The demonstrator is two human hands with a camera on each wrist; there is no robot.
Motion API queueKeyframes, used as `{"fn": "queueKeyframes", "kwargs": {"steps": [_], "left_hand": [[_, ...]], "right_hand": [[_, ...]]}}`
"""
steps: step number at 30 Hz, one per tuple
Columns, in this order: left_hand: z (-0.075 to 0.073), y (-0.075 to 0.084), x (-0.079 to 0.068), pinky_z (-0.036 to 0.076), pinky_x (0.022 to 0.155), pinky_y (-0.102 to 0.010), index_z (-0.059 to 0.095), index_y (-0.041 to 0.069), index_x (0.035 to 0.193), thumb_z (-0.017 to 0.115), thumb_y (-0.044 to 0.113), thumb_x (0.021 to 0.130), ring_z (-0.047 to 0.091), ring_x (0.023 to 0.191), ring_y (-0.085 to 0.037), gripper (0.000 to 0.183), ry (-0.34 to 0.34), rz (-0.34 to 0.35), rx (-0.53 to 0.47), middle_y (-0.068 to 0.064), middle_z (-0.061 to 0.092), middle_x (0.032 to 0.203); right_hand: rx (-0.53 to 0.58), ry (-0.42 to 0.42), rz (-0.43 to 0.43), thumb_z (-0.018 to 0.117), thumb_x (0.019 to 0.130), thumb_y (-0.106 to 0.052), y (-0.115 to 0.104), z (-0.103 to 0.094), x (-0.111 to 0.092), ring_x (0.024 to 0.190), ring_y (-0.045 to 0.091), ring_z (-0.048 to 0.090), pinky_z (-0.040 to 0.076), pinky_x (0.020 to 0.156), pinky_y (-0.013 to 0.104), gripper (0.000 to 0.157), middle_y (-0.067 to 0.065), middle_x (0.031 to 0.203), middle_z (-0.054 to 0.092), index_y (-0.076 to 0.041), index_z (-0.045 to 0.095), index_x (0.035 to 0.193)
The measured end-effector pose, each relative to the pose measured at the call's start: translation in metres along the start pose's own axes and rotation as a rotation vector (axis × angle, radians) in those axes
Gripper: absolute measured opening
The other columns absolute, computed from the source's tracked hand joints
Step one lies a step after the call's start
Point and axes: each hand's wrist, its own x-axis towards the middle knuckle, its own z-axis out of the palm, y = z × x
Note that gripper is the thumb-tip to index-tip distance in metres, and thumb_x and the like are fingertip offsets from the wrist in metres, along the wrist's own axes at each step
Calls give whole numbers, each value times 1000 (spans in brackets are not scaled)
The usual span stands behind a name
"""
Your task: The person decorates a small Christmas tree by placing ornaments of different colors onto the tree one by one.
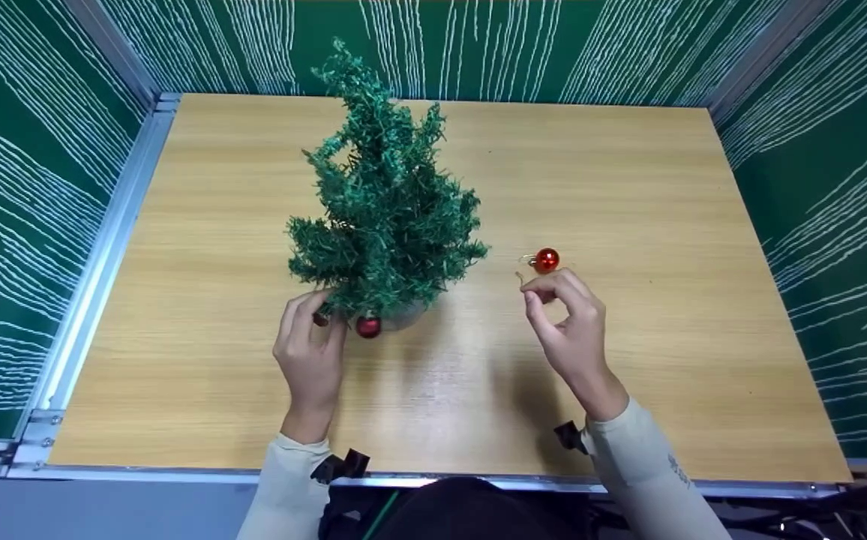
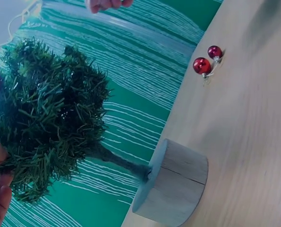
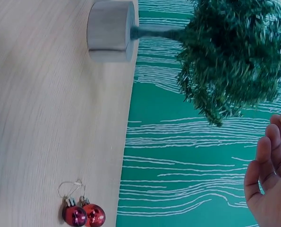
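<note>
A small artificial Christmas tree [image 1: 388, 202] stands on a round pale base [image 2: 178, 184]. My left hand [image 1: 312, 341] grips the tip of a lower left branch; a dark red bauble [image 1: 320, 319] shows partly between its thumb and fingers. Close by, another red bauble [image 1: 368, 326] hangs from the front of the tree. My right hand [image 1: 572, 322] is raised over the table, fingers loosely bent and thumb near the index finger, with nothing visible in it. Beyond it lies a shiny red bauble [image 1: 547, 260]; a second bauble [image 3: 75, 215] rests beside that one in the right wrist view.
The wooden table [image 1: 666, 337] has a metal frame edge [image 1: 103, 277] along its left side. Green panels [image 1: 493, 52] with white wavy lines enclose the back and both sides. Thin wire loops [image 3: 69, 187] are attached to the loose baubles.
</note>
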Motion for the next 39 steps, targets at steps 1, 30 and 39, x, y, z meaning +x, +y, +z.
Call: {"fn": "queueKeyframes", "kwargs": {"steps": [1, 30, 39], "left_hand": [[0, -1, 1, 52, 79, -19, 70, 1, 100, 73, -6, 81, 66, 87, -22, 21, 4, 1, 2, -10, 69, 96], [-7, -8, 19, 50, 71, -22, 70, 1, 103, 74, -7, 80, 62, 81, -20, 25, -22, -7, 27, -11, 68, 98], [-7, -8, 23, 50, 73, -20, 70, 3, 106, 72, -12, 77, 65, 87, -23, 32, -44, -3, 47, -11, 68, 101]], "right_hand": [[-6, -1, 2, 65, 81, 14, 1, -1, 1, 75, 10, 56, 47, 72, 16, 17, 4, 81, 66, -3, 70, 83], [-250, -167, 316, 66, 87, -2, 114, -29, 27, 80, 21, 57, 43, 71, 22, 17, 12, 89, 63, 1, 68, 104], [-213, -218, 428, 63, 88, -1, 147, -21, 26, 87, 26, 57, 45, 75, 27, 22, 15, 100, 61, 0, 66, 110]]}}
